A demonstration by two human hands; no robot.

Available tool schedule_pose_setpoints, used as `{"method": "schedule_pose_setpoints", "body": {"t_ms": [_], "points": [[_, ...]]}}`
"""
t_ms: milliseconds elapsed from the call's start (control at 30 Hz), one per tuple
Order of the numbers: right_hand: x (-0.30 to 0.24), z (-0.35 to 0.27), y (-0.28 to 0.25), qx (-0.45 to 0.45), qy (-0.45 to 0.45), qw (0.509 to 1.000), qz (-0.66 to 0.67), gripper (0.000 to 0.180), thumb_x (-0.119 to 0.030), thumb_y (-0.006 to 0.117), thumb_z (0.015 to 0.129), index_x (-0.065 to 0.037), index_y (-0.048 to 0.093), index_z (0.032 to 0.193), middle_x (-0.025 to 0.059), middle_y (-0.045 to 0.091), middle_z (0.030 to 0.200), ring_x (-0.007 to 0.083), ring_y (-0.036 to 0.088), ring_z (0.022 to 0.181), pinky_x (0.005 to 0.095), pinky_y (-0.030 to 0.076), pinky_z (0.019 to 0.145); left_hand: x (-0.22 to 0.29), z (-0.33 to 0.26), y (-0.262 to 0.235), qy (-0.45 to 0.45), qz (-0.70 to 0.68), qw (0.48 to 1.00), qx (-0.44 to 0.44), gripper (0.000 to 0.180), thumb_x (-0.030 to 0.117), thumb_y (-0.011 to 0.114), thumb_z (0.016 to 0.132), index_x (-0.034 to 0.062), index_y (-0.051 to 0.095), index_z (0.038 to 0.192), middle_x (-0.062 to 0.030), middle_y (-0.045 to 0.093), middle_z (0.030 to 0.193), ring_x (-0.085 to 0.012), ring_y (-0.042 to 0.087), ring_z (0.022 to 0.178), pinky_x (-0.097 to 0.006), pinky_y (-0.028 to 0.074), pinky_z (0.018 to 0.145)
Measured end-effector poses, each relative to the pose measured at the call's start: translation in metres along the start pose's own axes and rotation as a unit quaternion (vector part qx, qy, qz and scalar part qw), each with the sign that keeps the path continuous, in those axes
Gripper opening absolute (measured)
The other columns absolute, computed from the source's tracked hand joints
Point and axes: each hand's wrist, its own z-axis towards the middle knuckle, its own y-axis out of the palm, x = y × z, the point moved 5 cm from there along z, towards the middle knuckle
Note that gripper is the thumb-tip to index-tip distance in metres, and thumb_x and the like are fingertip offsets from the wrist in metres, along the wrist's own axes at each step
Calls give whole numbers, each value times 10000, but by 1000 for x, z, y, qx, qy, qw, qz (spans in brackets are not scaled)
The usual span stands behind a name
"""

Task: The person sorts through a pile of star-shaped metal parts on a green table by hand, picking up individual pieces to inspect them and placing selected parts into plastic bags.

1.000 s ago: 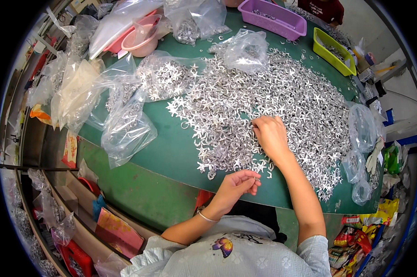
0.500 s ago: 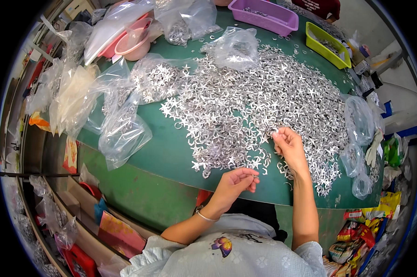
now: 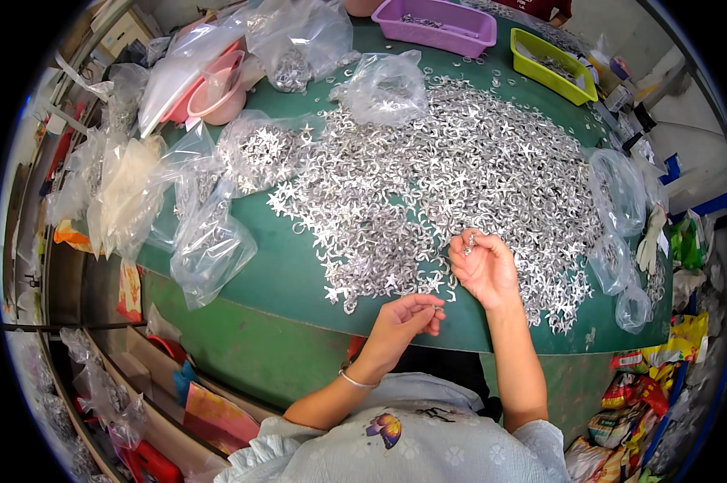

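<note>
A wide heap of small silvery metal pieces [image 3: 508,169], star and crescent shapes among them, covers much of the green table. Over the heap's near edge, my right hand [image 3: 487,272] is turned partly palm up. Its thumb and fingertips pinch a small silvery metal piece [image 3: 470,244] whose exact shape I cannot make out. Lower and to the left, close to the table's front edge, my left hand [image 3: 408,318] is closed. Between its thumb and forefinger a tiny silvery metal piece [image 3: 438,308] just shows; the fingers hide most of it.
Clear plastic bags [image 3: 210,245] lie left of the heap, and more bags [image 3: 619,189] lie along its right. A purple tray [image 3: 436,34] and a yellow-green tray [image 3: 553,72] stand at the back. Pink basins [image 3: 218,97] sit back left. Beyond the purple tray, a person's dark red clothing shows.
My right hand has come slightly left and turned its palm upward, and a silvery piece now shows in its fingertips. My left hand keeps nearly the same pinch. The whole view has shifted a little.
</note>
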Motion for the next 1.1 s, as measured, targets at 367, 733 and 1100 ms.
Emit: {"method": "schedule_pose_setpoints", "body": {"t_ms": [367,733,1100], "points": [[0,-10,0,121,-82,986,-76,332,-103,580,932,-11,502,1242,123,641,982,162,589,737,278,477,634,2,-1,1,11,2,1000,11,211,58,558,957,-42,609,1136,-86,665,964,-127,610,793,-265,516,739],[0,-8,6,34,-115,951,-284,352,-68,510,961,20,489,1301,105,659,954,144,627,750,268,512,664,9,-1,3,48,35,997,43,184,27,549,948,-58,596,1104,-106,656,929,-138,603,777,-268,514,720],[42,-67,-1,26,-74,992,99,272,-140,457,999,36,582,1166,107,611,1082,208,579,1040,374,462,957,45,7,86,343,579,740,3,250,-94,615,823,-6,652,1055,-107,640,880,-198,619,776,-280,503,717]]}}
